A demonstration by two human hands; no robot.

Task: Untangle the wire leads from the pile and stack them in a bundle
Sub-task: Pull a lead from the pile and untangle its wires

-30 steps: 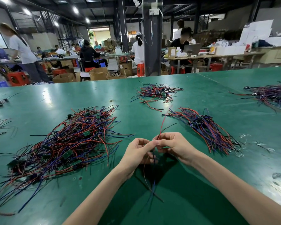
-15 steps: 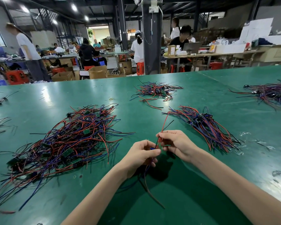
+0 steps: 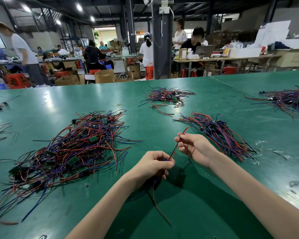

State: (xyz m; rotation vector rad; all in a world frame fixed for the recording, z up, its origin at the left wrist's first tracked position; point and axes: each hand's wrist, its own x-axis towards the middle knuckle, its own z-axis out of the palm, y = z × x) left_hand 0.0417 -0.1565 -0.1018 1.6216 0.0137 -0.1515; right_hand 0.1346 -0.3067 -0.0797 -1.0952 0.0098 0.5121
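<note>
Green workbench mat (image 3: 162, 213), tangled red-blue-black wire pile (image 3: 76, 145) off to one side; left hand (image 3: 154, 167) grips one thin red-and-black lead (image 3: 175, 149), right hand (image 3: 195, 147) pinches it higher up.

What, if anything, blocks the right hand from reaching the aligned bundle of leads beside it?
Probably nothing, so yes: the right hand, pinching a red lead, hovers close beside the bundle, with only bare table between them.

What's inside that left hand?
The left hand grips a lead. Red and black wires stick out the top to the right hand; dark ends hang below. A blue bit peeks out; curled fingers hide the rest.
</note>
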